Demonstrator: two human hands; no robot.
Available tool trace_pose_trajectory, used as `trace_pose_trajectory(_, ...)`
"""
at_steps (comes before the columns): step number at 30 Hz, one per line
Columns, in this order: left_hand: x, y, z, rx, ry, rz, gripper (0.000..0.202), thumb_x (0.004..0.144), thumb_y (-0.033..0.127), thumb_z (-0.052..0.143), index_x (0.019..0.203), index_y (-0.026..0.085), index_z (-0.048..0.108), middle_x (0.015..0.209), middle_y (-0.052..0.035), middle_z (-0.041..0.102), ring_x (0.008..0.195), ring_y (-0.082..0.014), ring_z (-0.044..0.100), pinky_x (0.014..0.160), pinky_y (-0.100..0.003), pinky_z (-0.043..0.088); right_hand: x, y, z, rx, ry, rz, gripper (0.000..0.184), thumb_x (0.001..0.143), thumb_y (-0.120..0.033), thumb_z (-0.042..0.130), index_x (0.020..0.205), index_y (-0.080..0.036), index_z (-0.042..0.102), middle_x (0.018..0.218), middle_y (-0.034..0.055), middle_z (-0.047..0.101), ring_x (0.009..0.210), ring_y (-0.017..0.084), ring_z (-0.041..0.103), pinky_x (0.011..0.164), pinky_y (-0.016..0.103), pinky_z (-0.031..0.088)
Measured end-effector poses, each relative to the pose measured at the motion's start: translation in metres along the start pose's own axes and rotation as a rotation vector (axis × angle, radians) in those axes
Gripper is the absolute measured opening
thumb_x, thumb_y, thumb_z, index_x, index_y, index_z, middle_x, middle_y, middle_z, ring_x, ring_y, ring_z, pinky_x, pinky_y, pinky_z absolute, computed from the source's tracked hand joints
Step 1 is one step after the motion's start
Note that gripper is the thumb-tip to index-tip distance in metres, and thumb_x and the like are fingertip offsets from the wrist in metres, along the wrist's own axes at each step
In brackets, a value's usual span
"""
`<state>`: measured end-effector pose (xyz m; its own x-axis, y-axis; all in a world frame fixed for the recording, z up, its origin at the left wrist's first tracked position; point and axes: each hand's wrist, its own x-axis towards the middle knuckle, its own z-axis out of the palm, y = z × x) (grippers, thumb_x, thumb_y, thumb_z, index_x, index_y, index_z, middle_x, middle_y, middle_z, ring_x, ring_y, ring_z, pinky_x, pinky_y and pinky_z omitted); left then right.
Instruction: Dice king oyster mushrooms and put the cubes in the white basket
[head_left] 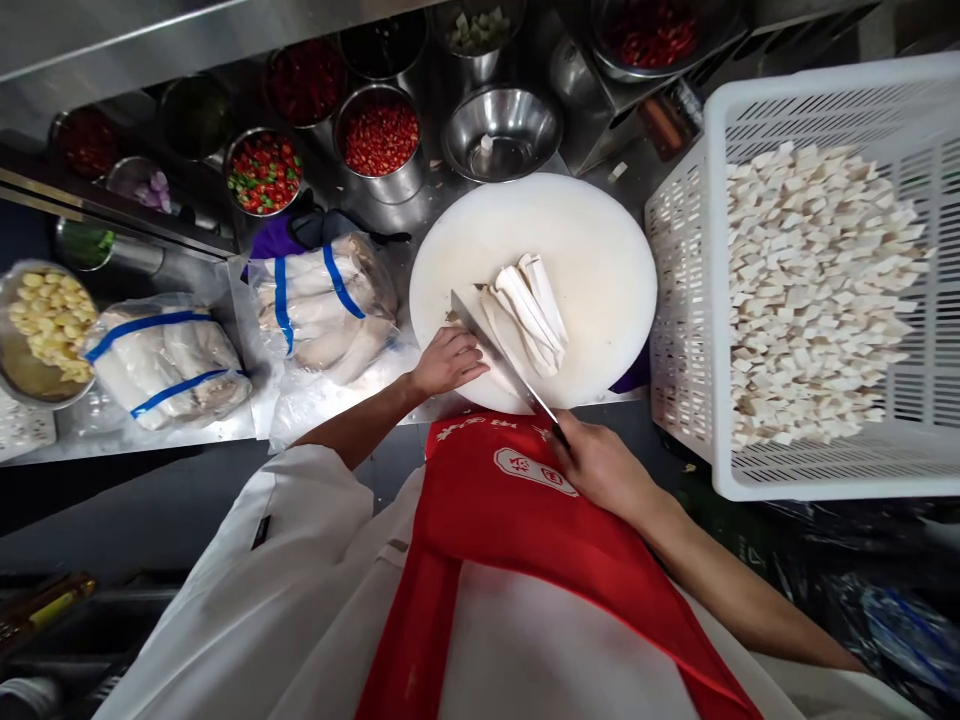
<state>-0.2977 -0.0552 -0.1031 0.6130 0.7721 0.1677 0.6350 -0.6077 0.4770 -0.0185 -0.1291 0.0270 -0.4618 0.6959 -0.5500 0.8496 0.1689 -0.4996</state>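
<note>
Strips [527,312], across knife [504,357] from left hand [448,361]

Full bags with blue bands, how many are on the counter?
2: one bag just left of the white cutting board, the other bag farther left, beside a metal bowl.
</note>
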Motion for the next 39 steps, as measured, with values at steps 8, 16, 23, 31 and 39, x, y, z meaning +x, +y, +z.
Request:
trace_pose_trajectory(8,0.008,-0.007,-0.008,0.063,-0.1,0.141,0.03,0.096,0.045,0.053,0.098,0.019,0.067,0.105,-0.0079,0.068,0.109,-0.0235,0.057,0.097,-0.04,0.047,0.025,0.01,0.032,0.087,0.237,-0.029,0.033,0.099,-0.029,0.037,0.123,-0.014,0.055,0.1,0.013,0.073,0.088,0.026,0.07,0.076,0.034,0.05)
trace_pose_trajectory(16,0.074,-0.017,-0.043,0.251,-0.384,0.347,0.028,0.093,0.035,0.057,0.118,0.024,0.064,0.13,-0.0107,0.061,0.128,-0.0283,0.05,0.108,-0.047,0.039,-0.005,0.017,0.0,0.224,0.531,0.036,0.055,0.088,-0.023,0.045,0.143,-0.021,0.046,0.121,0.0095,0.069,0.101,0.027,0.067,0.089,0.04,0.052)
trace_pose_trajectory(23,0.185,0.011,-0.047,0.238,-0.842,0.442,0.101,0.062,0.052,0.083,0.149,0.031,0.035,0.162,-0.005,0.025,0.149,-0.0359,0.021,0.119,-0.057,0.02,-0.039,0.034,0.003,0.411,0.611,0.267,0.053,0.091,-0.031,0.044,0.142,-0.018,0.05,0.109,0.0101,0.072,0.092,0.026,0.066,0.084,0.037,0.05)
trace_pose_trajectory(31,0.159,-0.003,-0.05,0.284,-0.732,0.487,0.107,0.054,0.048,0.088,0.146,0.022,0.04,0.148,-0.0156,0.046,0.136,-0.0359,0.041,0.12,-0.049,0.016,-0.054,0.064,0.026,0.547,0.539,0.403,0.052,0.09,-0.035,0.045,0.137,-0.016,0.054,0.091,0.008,0.073,0.072,0.024,0.066,0.071,0.034,0.049)
trace_pose_trajectory(39,0.124,0.012,-0.032,0.474,-0.371,-0.401,0.102,0.068,0.072,0.07,0.136,0.002,0.043,0.122,-0.0259,0.058,0.111,-0.0409,0.054,0.093,-0.049,0.042,-0.009,0.084,-0.014,0.305,0.392,0.225,0.047,0.093,-0.03,0.042,0.137,-0.014,0.05,0.094,0.0115,0.075,0.087,0.029,0.069,0.072,0.033,0.047)
